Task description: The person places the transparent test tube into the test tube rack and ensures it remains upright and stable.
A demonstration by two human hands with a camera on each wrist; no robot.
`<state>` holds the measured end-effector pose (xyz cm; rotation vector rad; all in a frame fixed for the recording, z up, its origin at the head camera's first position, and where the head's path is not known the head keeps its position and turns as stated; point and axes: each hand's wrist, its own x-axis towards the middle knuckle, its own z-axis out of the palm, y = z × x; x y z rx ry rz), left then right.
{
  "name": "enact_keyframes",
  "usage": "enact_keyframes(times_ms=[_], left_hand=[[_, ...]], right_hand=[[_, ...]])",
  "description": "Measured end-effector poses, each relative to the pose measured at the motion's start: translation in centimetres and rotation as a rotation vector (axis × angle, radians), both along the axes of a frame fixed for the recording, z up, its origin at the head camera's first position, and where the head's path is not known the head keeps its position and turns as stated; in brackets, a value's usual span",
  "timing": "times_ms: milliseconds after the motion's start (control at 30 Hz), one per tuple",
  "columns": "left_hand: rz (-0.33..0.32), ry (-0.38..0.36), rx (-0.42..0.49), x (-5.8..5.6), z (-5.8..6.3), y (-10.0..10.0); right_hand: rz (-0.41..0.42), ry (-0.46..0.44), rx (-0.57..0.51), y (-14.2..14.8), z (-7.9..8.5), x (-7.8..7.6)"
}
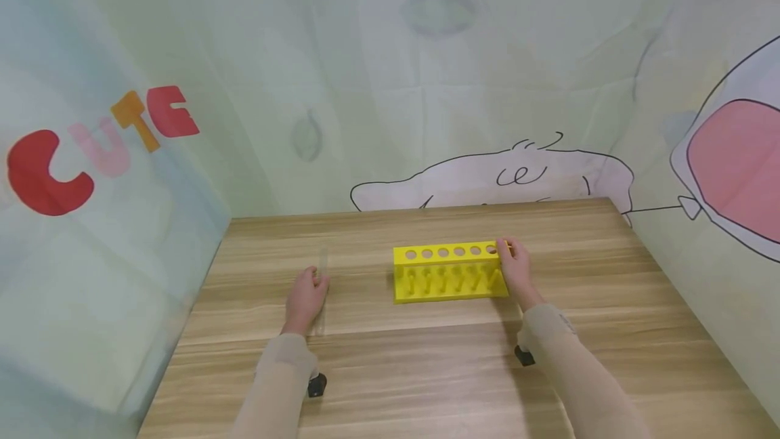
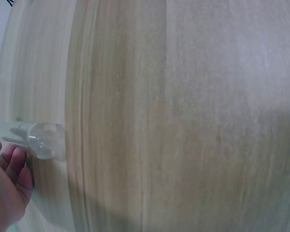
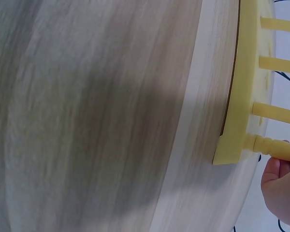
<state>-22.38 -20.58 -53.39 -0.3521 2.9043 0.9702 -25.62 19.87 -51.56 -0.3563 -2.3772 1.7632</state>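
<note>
A clear test tube [image 1: 321, 325] lies lengthwise beside my left hand [image 1: 306, 300], whose thumb and fingers hold it along its side. In the left wrist view the tube's rounded end [image 2: 46, 141] points away from the curled fingers. To the right stands a yellow test tube rack [image 1: 399, 257], upright, with a row of round holes on top and pegs along its base. My right hand [image 1: 516, 269] grips the rack's right end, fingertips over the top bar. The right wrist view shows these fingers [image 3: 276, 182] around the end post of the rack [image 3: 246, 92].
Both hands work over a wood-grain table [image 1: 414, 364]. Behind it and on the sides hangs a printed cloth backdrop [image 1: 378, 120] with cartoon drawings and coloured letters. A small black device [image 1: 317, 385] sits at the left wrist, another [image 1: 524, 356] at the right.
</note>
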Motion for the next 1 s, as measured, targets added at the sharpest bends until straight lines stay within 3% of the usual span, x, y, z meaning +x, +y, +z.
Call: enact_keyframes(times_ms=[433,1000], left_hand=[[0.004,-0.004,-0.018,-0.15,-0.3,0.36],[0.009,-0.033,-0.042,-0.41,-0.06,0.9]], right_hand=[[0.049,-0.058,-0.03,-0.11,0.4,0.19],[0.022,-0.035,-0.002,-0.34,0.39,0.17]])
